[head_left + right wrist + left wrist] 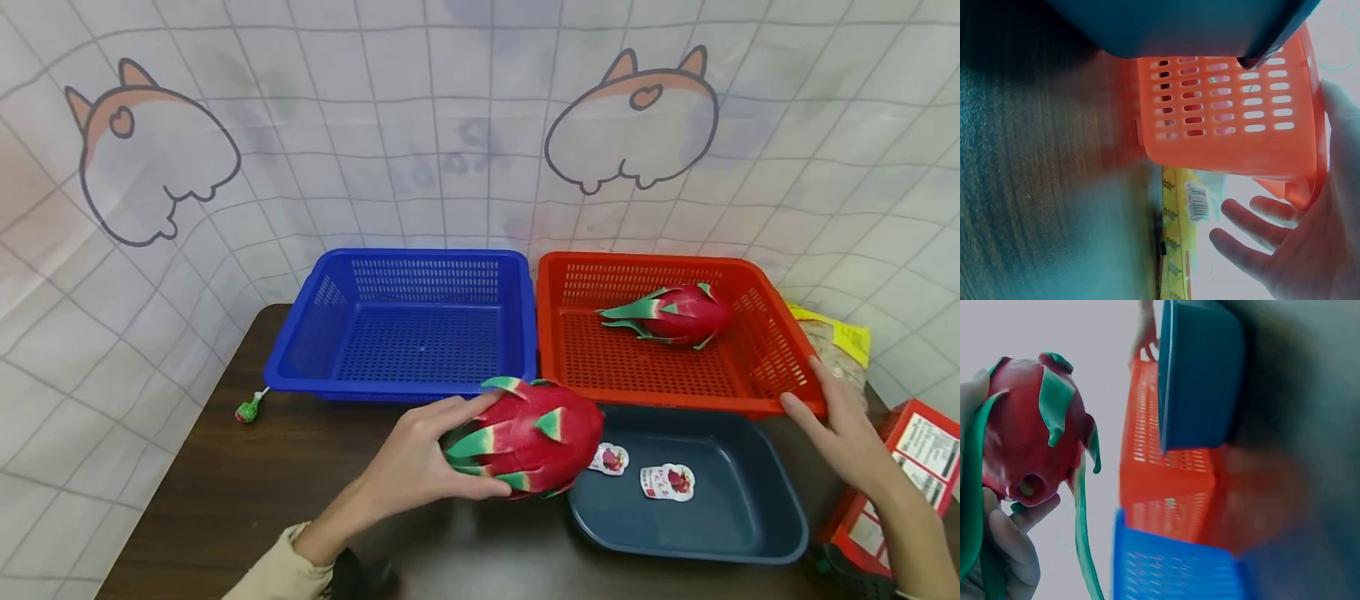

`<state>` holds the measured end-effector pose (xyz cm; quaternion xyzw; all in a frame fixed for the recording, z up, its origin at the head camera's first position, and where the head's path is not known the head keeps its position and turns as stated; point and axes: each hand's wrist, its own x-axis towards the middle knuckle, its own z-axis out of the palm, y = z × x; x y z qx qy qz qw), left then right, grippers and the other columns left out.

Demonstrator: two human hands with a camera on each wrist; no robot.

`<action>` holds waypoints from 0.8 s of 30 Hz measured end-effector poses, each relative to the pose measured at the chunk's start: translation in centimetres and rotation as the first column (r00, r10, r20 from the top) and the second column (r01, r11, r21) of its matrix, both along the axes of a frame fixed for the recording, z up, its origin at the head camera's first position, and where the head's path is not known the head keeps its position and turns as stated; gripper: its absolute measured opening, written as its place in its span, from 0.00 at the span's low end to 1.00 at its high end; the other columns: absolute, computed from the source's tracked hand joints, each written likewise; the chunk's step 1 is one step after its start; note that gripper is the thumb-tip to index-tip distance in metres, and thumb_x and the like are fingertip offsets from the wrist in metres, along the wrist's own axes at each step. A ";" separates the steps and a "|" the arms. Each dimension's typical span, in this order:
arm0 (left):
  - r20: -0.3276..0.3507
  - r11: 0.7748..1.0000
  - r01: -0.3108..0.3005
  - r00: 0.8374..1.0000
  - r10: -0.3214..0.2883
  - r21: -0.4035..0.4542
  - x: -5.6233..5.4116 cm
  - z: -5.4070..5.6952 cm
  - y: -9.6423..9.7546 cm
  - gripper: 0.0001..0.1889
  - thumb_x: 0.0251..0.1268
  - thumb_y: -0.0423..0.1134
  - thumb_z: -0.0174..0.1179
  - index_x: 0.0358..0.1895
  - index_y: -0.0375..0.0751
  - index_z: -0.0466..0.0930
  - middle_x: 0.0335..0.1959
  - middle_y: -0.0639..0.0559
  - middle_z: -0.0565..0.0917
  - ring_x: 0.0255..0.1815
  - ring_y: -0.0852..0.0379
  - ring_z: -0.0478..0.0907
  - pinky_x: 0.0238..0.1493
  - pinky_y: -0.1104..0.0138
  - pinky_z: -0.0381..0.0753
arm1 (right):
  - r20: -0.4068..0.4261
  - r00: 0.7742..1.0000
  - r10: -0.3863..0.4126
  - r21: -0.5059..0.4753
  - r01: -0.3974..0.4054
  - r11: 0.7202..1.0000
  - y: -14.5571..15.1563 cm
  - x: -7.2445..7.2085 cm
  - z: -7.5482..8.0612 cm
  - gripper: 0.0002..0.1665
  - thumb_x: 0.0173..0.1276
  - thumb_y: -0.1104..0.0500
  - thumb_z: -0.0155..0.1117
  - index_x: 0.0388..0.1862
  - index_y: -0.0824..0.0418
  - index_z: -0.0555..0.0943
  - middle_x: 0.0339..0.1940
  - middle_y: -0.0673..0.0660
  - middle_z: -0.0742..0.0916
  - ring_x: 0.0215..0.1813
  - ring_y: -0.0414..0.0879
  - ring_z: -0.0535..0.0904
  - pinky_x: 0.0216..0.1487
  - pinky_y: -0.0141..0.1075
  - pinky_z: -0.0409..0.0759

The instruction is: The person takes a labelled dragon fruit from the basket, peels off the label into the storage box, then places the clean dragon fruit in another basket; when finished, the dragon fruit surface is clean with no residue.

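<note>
My left hand (420,462) grips a red dragon fruit (546,437) with green-tipped scales, thumb below and fingers over its leafy end. It hangs above the table, just in front of the blue basket and left of the dark blue tray (783,521). In the left wrist view the dragon fruit (1029,425) shows clear of the baskets. My right hand (847,425) touches the near right corner of the red basket (652,398), its fingers extended and spread. A second dragon fruit (690,315) lies on its side in that basket.
The blue basket (401,387) stands beside the red one, with bare mesh inside. Two dragon fruit stickers (667,482) lie in the tray. A lollipop (249,408) lies at left. Right are a yellow-labelled bag (849,340) and a red box (918,467). A patterned curtain (480,125) hangs behind.
</note>
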<state>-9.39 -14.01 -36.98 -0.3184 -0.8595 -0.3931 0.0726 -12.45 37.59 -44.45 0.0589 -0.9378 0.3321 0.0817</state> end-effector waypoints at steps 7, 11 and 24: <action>-0.203 0.952 0.068 0.970 -0.133 -0.298 -5.0 5.1 5.7 0.45 0.38 0.66 0.73 0.65 0.56 0.74 0.38 0.56 0.85 0.34 0.65 0.78 0.31 0.78 0.76 | 0.017 1.000 0.001 0.012 -0.001 1.000 0.1 -0.1 0.1 0.48 0.71 0.51 0.56 0.80 0.57 0.42 0.67 0.76 0.63 0.56 0.65 0.56 0.33 0.23 0.67; -0.239 0.863 0.093 0.941 -0.238 -0.496 -9.1 7.0 10.1 0.46 0.44 0.71 0.66 0.70 0.61 0.68 0.42 0.54 0.84 0.36 0.63 0.78 0.31 0.78 0.76 | 0.007 1.000 0.012 0.017 -0.012 1.000 0.3 -0.4 0.2 0.47 0.70 0.53 0.57 0.79 0.60 0.45 0.65 0.75 0.66 0.56 0.58 0.61 0.32 0.25 0.68; 0.061 0.831 0.235 0.970 -0.237 -0.504 -16.4 2.9 18.8 0.45 0.51 0.68 0.62 0.73 0.52 0.64 0.45 0.57 0.85 0.36 0.63 0.76 0.31 0.78 0.74 | 0.010 0.999 0.049 -0.010 -0.049 0.999 0.3 -0.2 0.4 0.46 0.70 0.53 0.57 0.79 0.58 0.46 0.62 0.72 0.70 0.48 0.25 0.60 0.32 0.22 0.72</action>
